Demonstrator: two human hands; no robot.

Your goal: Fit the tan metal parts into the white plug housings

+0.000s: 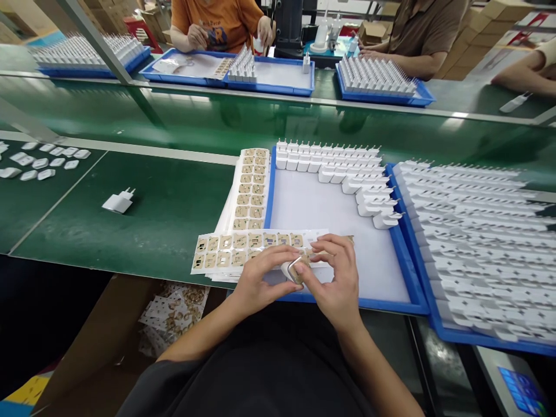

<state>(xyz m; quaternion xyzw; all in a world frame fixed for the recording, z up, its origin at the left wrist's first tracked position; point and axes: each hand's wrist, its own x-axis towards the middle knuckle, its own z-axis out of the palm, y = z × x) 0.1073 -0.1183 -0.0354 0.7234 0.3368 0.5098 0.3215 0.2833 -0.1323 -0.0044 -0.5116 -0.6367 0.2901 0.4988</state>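
Between both hands (299, 272), a white charger (292, 270)

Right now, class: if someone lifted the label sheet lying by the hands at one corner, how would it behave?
The label sheet looks paper-thin, so it would probably droop. It overhangs the blue tray rim, so a push likely slides it easily.

head camera, looking forward and down, close above green workbench (165, 220)

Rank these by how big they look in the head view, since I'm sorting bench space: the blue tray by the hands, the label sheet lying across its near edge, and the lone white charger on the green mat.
1. Blue tray, largest.
2. Label sheet, clearly smaller.
3. Lone white charger, smallest; it lies a little farther off, but not enough to change the order.
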